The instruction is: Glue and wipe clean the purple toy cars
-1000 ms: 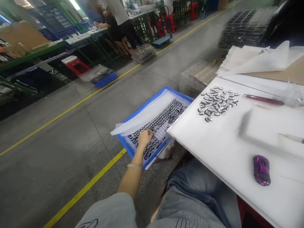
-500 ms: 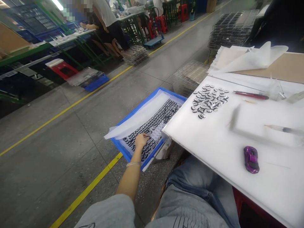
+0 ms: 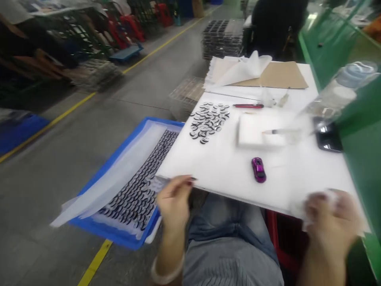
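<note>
My left hand [image 3: 175,200] is at the near left edge of the white table [image 3: 226,167], with thumb and fingertips pinched on a small dark piece [image 3: 193,178]. The piece is too small to make out fully. At the table's near right corner, my right hand [image 3: 335,222] is blurred and closed on a crumpled white cloth or tissue [image 3: 299,206]. Between the hands lies a purple toy car [image 3: 258,170]. Many small dark, shiny-topped pieces [image 3: 208,121] lie in a group on the table's left side. More such pieces fill rows in a blue tray [image 3: 116,240] at the left.
A white sheet [image 3: 119,171] is folded back over the tray. A white block [image 3: 253,131], a fine-tipped pen or brush [image 3: 276,131], a red utility knife [image 3: 248,106], a bottle [image 3: 342,91] and a phone [image 3: 328,135] occupy the table. A green partition [image 3: 342,47] borders the right.
My left hand has come up from the blue tray to the table edge with a small dark piece. The view has swung right, and my right hand with the white cloth now shows.
</note>
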### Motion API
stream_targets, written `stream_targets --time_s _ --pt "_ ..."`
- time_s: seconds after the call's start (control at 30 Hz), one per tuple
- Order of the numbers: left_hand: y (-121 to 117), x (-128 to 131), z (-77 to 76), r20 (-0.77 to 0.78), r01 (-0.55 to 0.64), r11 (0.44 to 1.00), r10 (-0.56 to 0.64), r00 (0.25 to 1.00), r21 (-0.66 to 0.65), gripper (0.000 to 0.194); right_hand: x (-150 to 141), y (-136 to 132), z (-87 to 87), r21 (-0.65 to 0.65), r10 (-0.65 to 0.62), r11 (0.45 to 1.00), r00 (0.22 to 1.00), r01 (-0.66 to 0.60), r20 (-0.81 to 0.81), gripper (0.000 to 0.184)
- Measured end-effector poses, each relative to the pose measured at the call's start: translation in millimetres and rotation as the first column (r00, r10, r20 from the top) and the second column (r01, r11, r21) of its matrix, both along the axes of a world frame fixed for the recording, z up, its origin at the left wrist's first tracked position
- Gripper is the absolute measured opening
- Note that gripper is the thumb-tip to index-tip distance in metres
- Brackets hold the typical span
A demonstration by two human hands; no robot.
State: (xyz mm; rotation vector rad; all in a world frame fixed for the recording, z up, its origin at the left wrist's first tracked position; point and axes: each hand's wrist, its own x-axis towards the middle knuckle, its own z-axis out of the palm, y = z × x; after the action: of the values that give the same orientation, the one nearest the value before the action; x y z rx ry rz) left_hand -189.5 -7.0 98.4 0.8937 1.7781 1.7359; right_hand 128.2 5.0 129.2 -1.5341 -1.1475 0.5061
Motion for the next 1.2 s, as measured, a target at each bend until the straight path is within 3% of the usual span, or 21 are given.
stream_targets --time_s 0.03,0.1,0.13,0.2,0.27,0.37,0.47,0.57,0.63,0.7,0.77,0.87,0.97,1.07,1.2 --pt "5.0 31.8 6.7 0.15 0.233 0.972 -0.233 0.961 0.017 0.016 -9.6 -3.1 0.8 0.0 0.076 0.997 0.996 -0.076 0.039 0.025" --pt "12.7 83.4 19.1 0.409 0.514 0.852 -0.506 0.759 0.098 0.016 -32.1 -4.9 2.9 -0.014 0.302 0.953 0.942 -0.303 0.145 0.017" --pt "15.7 101.5 24.2 0.519 0.6 0.788 -0.575 0.632 0.141 0.019 -42.3 -4.7 4.1 -0.014 0.377 0.925 0.91 -0.381 0.17 0.014" --pt "20.6 122.8 31.9 0.665 0.653 0.727 -0.597 0.449 0.212 0.023 -55.7 -4.4 6.6 0.026 0.426 0.899 0.887 -0.437 0.178 0.01" --pt "24.6 129.9 35.9 0.732 0.648 0.725 -0.57 0.373 0.233 0.024 -59.5 -5.3 8.6 0.069 0.415 0.899 0.893 -0.432 0.175 0.006" --pt "28.5 131.4 38.2 0.746 0.659 0.719 -0.561 0.359 0.223 0.024 -56.3 -5.9 11.0 0.137 0.354 0.909 0.902 -0.394 0.245 0.005" --pt "30.4 134.9 39.9 0.72 0.665 0.718 -0.571 0.395 0.204 0.027 -54.4 -0.2 12.7 0.264 0.19 0.91 0.886 -0.321 0.423 0.011" --pt "33.0 139.9 41.2 0.698 0.631 0.75 -0.561 0.445 0.2 0.03 -55.7 10.9 12.9 0.411 0.043 0.84 0.797 -0.356 0.603 0.019" --pt "36.6 140.9 40.3 0.704 0.611 0.764 -0.55 0.448 0.208 0.027 -55.4 18.1 13.4 0.44 0.018 0.806 0.76 -0.396 0.65 0.021" --pt "41.6 138.9 37.1 0.739 0.61 0.756 -0.548 0.393 0.236 0.027 -52.5 23.4 15.3 0.411 0.077 0.803 0.759 -0.432 0.647 0.019" --pt "46.8 134.5 32.1 0.782 0.627 0.724 -0.556 0.282 0.288 0.03 -47.7 26.4 17.9 0.365 0.169 0.815 0.787 -0.451 0.594 0.017" --pt "52.1 127.4 24.0 0.808 0.644 0.677 -0.569 0.152 0.356 0.036 -40.5 28.0 19.4 0.286 0.228 0.88 0.865 -0.38 0.447 0.016" --pt "53.3 123.3 19.6 0.811 0.643 0.666 -0.573 0.119 0.377 0.036 -36.7 28.6 16.3 0.186 0.27 0.925 0.918 -0.331 0.29 0.016" --pt "53.1 122.4 19.9 0.813 0.649 0.658 -0.574 0.104 0.382 0.032 -35.8 30.8 14.4 0.146 0.314 0.923 0.917 -0.355 0.247 0.015" --pt "53.4 123.1 22.8 0.821 0.649 0.666 -0.56 0.11 0.367 0.031 -39.3 37.3 21.4 0.258 0.392 0.836 0.855 -0.485 0.339 0.016"
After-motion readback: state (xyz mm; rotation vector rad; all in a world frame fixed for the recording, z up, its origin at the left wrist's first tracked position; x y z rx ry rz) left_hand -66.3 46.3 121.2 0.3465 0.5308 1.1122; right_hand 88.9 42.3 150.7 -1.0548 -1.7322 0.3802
